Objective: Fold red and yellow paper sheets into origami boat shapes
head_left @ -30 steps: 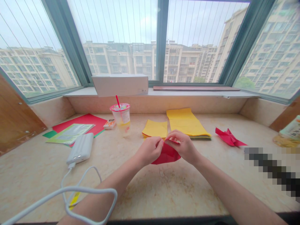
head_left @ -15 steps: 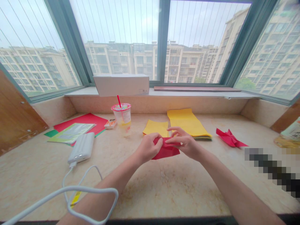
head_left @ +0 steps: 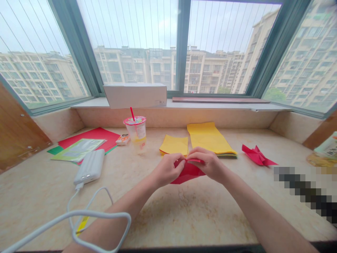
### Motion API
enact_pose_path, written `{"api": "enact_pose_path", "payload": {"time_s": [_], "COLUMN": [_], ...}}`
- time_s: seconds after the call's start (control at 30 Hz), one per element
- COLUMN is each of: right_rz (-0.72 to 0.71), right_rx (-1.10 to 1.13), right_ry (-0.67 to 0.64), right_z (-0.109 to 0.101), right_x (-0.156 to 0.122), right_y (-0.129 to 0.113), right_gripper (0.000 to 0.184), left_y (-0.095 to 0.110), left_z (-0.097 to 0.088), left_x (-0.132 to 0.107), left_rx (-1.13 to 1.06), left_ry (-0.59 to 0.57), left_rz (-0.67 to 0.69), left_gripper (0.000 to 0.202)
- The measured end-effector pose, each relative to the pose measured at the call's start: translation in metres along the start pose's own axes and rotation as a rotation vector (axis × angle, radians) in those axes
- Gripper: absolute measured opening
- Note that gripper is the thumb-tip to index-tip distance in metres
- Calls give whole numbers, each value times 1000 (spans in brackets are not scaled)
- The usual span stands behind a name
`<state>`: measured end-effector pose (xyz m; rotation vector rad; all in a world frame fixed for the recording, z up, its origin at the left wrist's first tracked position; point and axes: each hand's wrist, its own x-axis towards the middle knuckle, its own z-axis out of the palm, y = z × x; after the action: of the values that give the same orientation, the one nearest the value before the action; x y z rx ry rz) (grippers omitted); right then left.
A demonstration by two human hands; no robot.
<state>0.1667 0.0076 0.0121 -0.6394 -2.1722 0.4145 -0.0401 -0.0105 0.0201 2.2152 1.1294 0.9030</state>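
Observation:
Between my two hands is a sheet of red paper (head_left: 187, 173), its lower edge hanging toward me. My left hand (head_left: 171, 169) pinches its upper edge from the left with thumb and forefinger. From the right, my right hand (head_left: 205, 164) pinches the same edge, its fingertips almost touching the left ones. The fingers cover the paper's top edge and part of its folds. Just behind the hands lies a small stack of yellow paper (head_left: 173, 144). A larger yellow paper stack (head_left: 210, 137) with darker sheets beneath sits behind my right hand. A folded red paper figure (head_left: 258, 155) rests farther right.
On the left lie a power bank (head_left: 90, 166) with a looping white cable (head_left: 100, 213), and red sheets (head_left: 97, 135) under a green packet (head_left: 79, 149). A plastic cup with a straw (head_left: 137, 131) stands near a small orange-white pack (head_left: 123, 140). At far right is a bottle (head_left: 325, 151).
My right hand's raised fingers have come down and closed on the paper's upper edge beside the left fingertips. The paper's lower part has tilted and now shows more toward me.

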Motion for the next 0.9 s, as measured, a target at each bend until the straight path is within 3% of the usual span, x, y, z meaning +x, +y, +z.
{"api": "enact_pose_path", "payload": {"time_s": [0.17, 0.27, 0.57, 0.77, 0.9], "right_rz": [8, 35, 204, 166, 150], "right_rx": [-12, -24, 75, 20, -11], "right_ry": [13, 29, 251, 233, 213], "right_z": [0, 1, 8, 9, 9], "right_x": [1, 0, 3, 1, 0], "right_y": [-3, -3, 1, 0, -2], "right_gripper": [13, 15, 16, 29, 26], "left_y": [4, 2, -7, -3, -3], "left_z": [-1, 0, 2, 2, 4], "left_x": [-2, -3, 1, 1, 2], "left_rx": [-32, -82, -144, -210, -293], "left_ry": [-45, -64, -38, -19, -1], "left_rz": [-17, -32, -134, -219, -242], "left_gripper": [32, 26, 20, 18, 20]}}
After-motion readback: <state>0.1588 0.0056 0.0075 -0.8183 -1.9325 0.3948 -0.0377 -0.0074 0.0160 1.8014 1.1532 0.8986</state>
